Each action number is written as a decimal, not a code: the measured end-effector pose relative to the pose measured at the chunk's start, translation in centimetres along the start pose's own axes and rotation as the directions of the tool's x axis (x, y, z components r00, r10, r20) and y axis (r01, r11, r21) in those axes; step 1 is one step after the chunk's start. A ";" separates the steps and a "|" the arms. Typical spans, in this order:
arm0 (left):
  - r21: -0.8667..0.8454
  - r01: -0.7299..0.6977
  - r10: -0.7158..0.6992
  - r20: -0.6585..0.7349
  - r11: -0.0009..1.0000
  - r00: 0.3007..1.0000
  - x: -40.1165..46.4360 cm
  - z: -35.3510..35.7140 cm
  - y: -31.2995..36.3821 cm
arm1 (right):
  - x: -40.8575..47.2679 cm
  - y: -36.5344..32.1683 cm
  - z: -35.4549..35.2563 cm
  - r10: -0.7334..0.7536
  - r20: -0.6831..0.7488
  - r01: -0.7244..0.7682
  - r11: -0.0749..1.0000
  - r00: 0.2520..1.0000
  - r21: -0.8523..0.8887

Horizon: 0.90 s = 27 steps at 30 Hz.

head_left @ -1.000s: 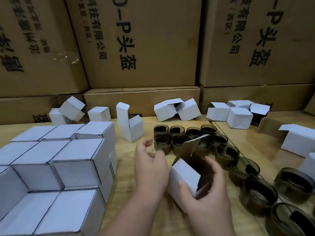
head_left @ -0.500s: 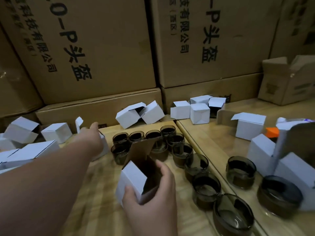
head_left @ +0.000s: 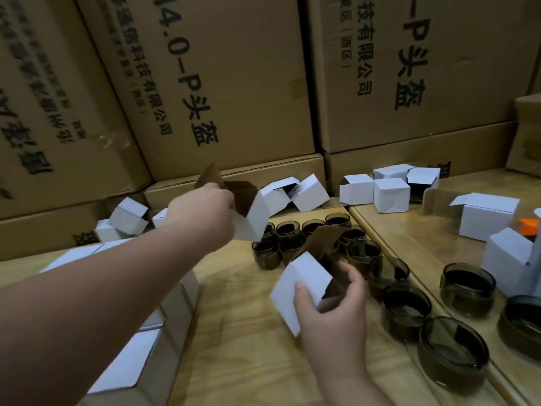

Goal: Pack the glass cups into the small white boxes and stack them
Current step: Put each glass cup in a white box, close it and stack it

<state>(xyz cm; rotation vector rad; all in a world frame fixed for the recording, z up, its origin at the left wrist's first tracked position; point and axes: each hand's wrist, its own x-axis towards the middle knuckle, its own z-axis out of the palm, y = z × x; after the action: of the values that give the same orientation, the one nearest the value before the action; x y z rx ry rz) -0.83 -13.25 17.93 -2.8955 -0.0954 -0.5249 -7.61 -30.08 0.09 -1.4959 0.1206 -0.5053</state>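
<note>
My right hand (head_left: 330, 315) grips a small white box (head_left: 301, 284) low over the wooden table, its brown flap open and pointing away from me. My left hand (head_left: 202, 218) holds a second open white box (head_left: 253, 221) lifted in the air above the far left of the cups. Several dark glass cups (head_left: 292, 232) stand in a cluster behind the boxes, and a row of them (head_left: 405, 309) runs toward me along the table's right side. A stack of closed white boxes (head_left: 128, 358) sits at the left under my left forearm.
Large brown cartons (head_left: 222, 83) wall off the back. Loose white boxes (head_left: 389, 191) lie along their base, more on a second table at the right (head_left: 486, 218) with other cups (head_left: 468, 288). An orange object (head_left: 528, 225) shows at the right edge.
My left hand reached to the back, picked up an open white box and lifted it above the cups. The right hand kept its box. The view swung left again.
</note>
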 end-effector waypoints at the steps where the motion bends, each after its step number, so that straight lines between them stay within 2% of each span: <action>1: -0.030 -0.040 0.040 -0.007 0.999 0.999 -1.2 -0.3 0.2 | 0.2 0.2 -0.2 0.003 -0.019 -0.003 1.000 1.000 0.003; 3: -0.034 -0.113 0.113 -0.018 0.993 0.993 -4.0 -0.2 0.2 | 0.2 0.1 -0.4 -0.008 -0.036 0.008 1.000 0.999 0.007; 6: 0.061 -0.182 0.182 0.014 0.981 0.983 -7.1 2.0 -0.3 | -0.2 0.0 -0.4 -0.010 -0.023 0.010 1.000 1.000 0.011; 10: 0.117 -0.171 0.169 0.028 0.978 0.985 -7.3 4.9 -1.5 | -0.6 0.1 -0.1 -0.053 0.034 0.054 0.998 0.998 -0.012; 15: 0.057 -0.137 0.137 -0.002 0.989 0.991 -7.3 7.6 -1.3 | -0.5 0.4 0.4 -0.091 0.113 0.100 0.992 0.989 -0.080; 17: -0.002 -0.155 0.153 -0.117 0.988 0.981 -8.2 7.7 -0.7 | -0.4 0.5 0.5 -0.111 0.133 0.124 0.988 0.985 -0.095; 19: -0.165 -0.194 0.136 -0.311 0.967 0.941 -9.8 7.6 0.2 | -0.2 0.7 0.5 -0.132 0.138 0.147 0.984 0.982 -0.101; 21: -0.473 -0.248 0.037 -0.411 0.845 0.911 -12.0 7.3 1.9 | -0.1 0.6 0.5 -0.160 0.141 0.176 0.979 0.977 -0.108; 22: -0.630 -0.250 -0.014 -0.383 0.735 0.924 -13.2 7.4 3.0 | 0.0 0.6 0.5 -0.163 0.147 0.180 0.977 0.976 -0.114; 24: -0.858 -0.174 -0.104 -0.254 0.483 0.962 -15.1 8.0 5.3 | 0.0 0.4 0.6 -0.153 0.166 0.176 0.975 0.974 -0.133; 27: -0.999 -0.032 -0.173 -0.038 0.038 0.984 -16.2 9.7 7.5 | 0.2 0.6 0.7 -0.155 0.195 0.192 0.962 0.969 -0.192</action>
<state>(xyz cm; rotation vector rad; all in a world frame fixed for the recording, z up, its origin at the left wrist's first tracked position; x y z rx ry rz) -11.95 -19.10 1.96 -4.2609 0.3310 -1.2793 -7.04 -29.49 -0.39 -1.7613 -0.1030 -0.5085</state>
